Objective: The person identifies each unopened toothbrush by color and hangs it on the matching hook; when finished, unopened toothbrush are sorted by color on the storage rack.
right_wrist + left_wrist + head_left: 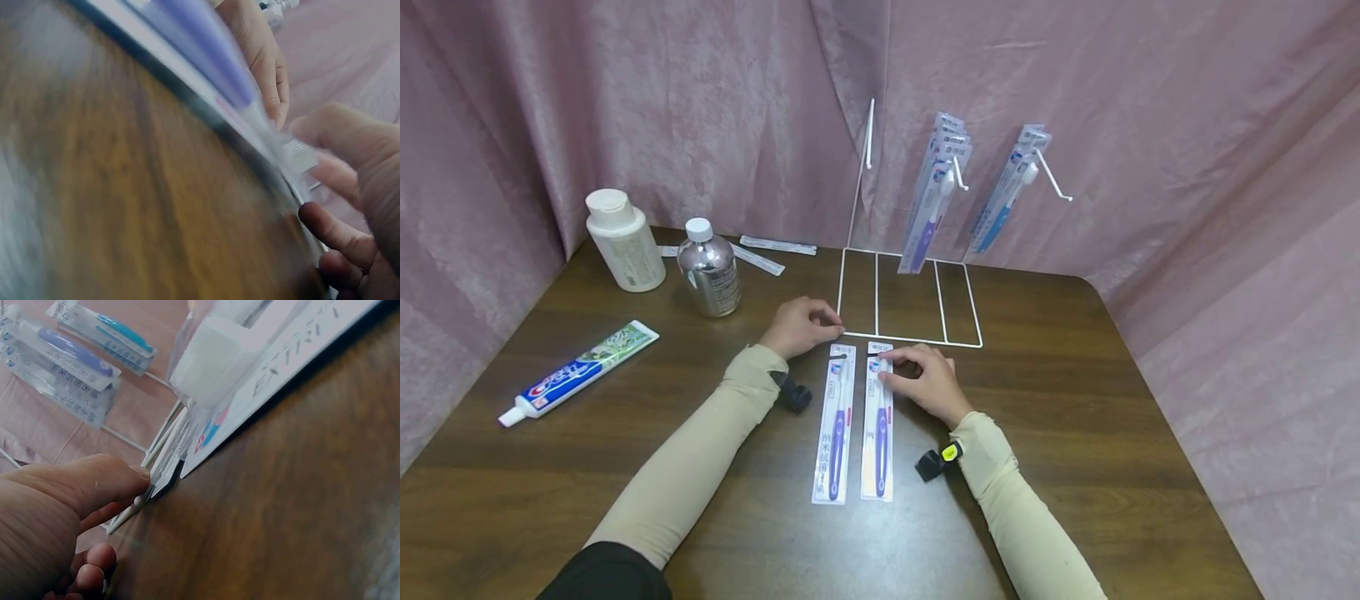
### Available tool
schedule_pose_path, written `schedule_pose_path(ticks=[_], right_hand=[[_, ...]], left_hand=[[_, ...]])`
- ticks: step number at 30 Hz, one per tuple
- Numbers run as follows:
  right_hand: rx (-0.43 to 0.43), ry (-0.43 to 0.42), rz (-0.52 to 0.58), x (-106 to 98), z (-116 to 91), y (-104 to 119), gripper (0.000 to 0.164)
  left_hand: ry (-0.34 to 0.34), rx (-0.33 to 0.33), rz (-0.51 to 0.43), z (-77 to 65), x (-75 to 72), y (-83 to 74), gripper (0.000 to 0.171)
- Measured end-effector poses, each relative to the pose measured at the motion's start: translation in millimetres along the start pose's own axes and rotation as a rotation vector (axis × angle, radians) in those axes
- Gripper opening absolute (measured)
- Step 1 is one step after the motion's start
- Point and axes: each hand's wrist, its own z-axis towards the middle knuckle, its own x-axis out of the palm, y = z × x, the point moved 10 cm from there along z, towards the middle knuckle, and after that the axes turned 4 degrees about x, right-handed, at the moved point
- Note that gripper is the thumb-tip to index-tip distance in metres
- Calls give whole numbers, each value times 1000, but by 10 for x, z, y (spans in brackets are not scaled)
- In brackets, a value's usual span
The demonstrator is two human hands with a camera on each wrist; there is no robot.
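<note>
Two packaged toothbrushes with purple handles lie side by side on the table: the left packaged toothbrush (833,433) and the right packaged toothbrush (877,433). My right hand (927,383) pinches the upper right edge of the right one, near the brush head; the right wrist view is blurred there. My left hand (802,327) is just above the top of the left package, fingertips beside the front left corner of a white wire rack (910,339). Contact there is hard to make out. Its thumb (122,481) extends toward the wire in the left wrist view.
Purple packaged toothbrushes (934,204) and blue packaged toothbrushes (1007,196) hang from the rack's hooks. A toothpaste tube (580,371), a white bottle (625,246) and a silver bottle (709,275) are on the left. Narrow packets (777,246) lie behind them, before a pink curtain (715,108).
</note>
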Motion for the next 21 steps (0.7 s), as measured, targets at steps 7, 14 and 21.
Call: schedule_pose_path(ticks=[7, 14, 21], right_hand=[[-11, -105, 226, -249, 37, 98, 35], [-265, -442, 17, -875, -53, 685, 39], [-442, -743, 23, -1491, -245, 1315, 40]], left_hand=[[3, -13, -4, -18, -10, 32, 15], [-13, 14, 1, -28, -31, 24, 15], [-9, 19, 10, -25, -4, -22, 15]])
